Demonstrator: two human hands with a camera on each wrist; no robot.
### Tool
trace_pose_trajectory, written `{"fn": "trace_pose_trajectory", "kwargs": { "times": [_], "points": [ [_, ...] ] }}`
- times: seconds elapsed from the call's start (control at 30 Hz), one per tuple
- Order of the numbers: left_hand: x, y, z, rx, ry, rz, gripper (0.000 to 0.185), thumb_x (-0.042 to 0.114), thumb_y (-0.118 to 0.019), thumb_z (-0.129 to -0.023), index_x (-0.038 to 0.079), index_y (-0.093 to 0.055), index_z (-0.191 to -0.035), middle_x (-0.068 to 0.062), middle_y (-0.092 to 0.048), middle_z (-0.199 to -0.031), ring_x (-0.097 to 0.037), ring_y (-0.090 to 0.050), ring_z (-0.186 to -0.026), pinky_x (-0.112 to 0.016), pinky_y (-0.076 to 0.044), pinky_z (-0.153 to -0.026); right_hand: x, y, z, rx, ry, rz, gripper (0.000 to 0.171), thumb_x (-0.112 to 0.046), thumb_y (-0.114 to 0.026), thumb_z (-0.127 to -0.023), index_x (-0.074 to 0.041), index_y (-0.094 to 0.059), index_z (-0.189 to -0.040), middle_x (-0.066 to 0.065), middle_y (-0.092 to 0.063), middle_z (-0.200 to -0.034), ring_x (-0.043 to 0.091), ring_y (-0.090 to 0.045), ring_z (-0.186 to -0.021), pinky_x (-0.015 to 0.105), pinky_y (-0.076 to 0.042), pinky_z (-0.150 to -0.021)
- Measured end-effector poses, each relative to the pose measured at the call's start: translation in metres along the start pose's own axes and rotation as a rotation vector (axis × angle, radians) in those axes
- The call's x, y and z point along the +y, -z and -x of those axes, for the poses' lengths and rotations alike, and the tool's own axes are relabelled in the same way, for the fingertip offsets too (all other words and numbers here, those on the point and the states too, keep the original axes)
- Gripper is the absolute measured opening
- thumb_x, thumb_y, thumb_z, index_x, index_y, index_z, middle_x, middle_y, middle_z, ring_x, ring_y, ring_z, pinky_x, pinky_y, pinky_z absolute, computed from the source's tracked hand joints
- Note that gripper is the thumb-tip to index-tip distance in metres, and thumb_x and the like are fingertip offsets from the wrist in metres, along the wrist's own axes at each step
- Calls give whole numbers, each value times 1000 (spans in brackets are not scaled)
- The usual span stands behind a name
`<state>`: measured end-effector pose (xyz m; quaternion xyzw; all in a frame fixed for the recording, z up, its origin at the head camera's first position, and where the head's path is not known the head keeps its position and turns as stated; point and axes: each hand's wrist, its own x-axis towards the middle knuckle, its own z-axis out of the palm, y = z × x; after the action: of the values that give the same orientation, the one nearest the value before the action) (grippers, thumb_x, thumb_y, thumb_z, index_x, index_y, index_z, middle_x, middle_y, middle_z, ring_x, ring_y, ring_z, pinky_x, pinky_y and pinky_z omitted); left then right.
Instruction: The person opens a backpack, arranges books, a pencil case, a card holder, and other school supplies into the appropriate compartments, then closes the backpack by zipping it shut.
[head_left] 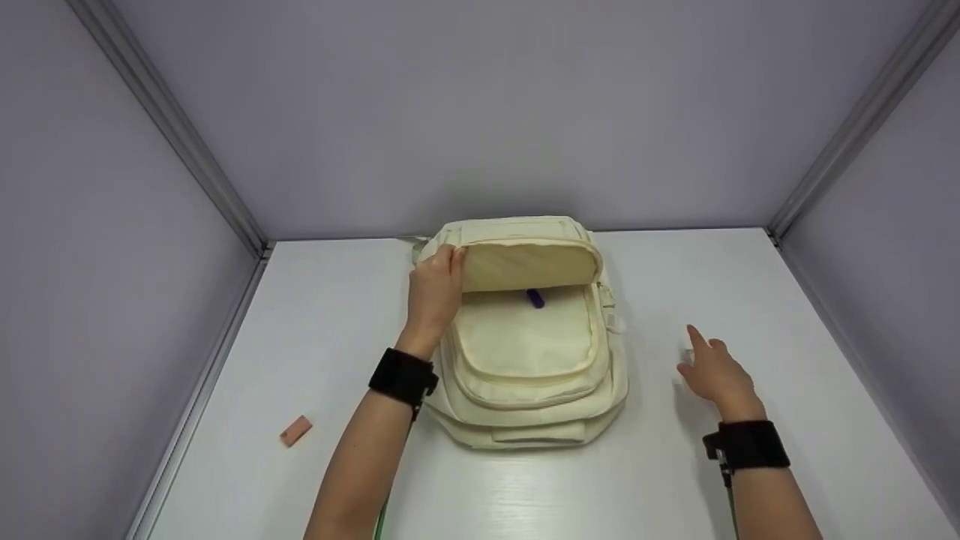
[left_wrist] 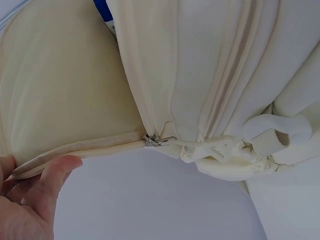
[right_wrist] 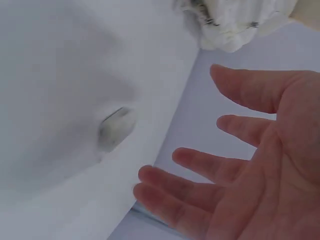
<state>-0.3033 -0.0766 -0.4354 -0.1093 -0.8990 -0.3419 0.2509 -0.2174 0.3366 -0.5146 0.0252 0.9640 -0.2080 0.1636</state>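
We see our right hand (right_wrist: 250,165) spread open, palm facing the camera, fingers (right_wrist: 200,167) straight and slightly apart, holding nothing. To its left on the white tabletop (right_wrist: 60,65) lies a small, pale, rounded translucent object (right_wrist: 116,127), blurred, so we cannot tell what it is; the fingertips are near it but not touching. At the top edge sits a crumpled bit of cream fabric backpack (right_wrist: 230,20), apart from the hand. A lilac wall (right_wrist: 200,115) shows behind the fingers.
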Motion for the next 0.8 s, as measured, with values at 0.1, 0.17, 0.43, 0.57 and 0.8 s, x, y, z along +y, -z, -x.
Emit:
{"fn": "trace_pose_trajectory", "kwargs": {
  "times": [0.1,0.17,0.43,0.57,0.8],
  "points": [
    [-1,0,0,-12,16,-8,29,23,-51,-104,1,-63,-91,-8,-59,-66,-19,-50,-54,-36,-45,-51,15,-6,5,-57,-24,23,68,-16,-54,-99,9,-16,-150,50,-21,-138,59,-49,-110,62,-46,-84],
    [-2,1,0,-12,20,-14,29,23,-51,-104,1,-63,-91,-9,-60,-67,-20,-51,-55,-37,-46,-52,20,-9,7,-88,-28,29,66,-17,-54,-99,9,-21,-150,49,-24,-139,62,-42,-118,66,-41,-90],
    [-4,-2,2,16,10,-20,28,22,-53,-103,0,-63,-89,-9,-58,-65,-21,-50,-54,-40,-46,-52,25,-11,9,-54,-33,113,53,-13,-56,-96,4,-41,-144,40,-47,-130,58,-50,-111,66,-45,-80],
    [-4,-2,2,14,4,-19,28,22,-53,-103,0,-63,-89,-8,-57,-64,-19,-47,-54,-39,-45,-51,25,-12,6,-19,-15,115,40,-7,-55,-95,3,-53,-134,35,-57,-119,51,-58,-100,62,-49,-71],
    [-4,-3,1,11,1,-15,28,22,-53,-103,0,-64,-90,-8,-57,-64,-19,-47,-53,-39,-45,-51,26,-17,-2,39,-17,90,35,-9,-61,-92,5,-57,-124,28,-64,-101,33,-63,-74,49,-50,-58]
  ]
}}
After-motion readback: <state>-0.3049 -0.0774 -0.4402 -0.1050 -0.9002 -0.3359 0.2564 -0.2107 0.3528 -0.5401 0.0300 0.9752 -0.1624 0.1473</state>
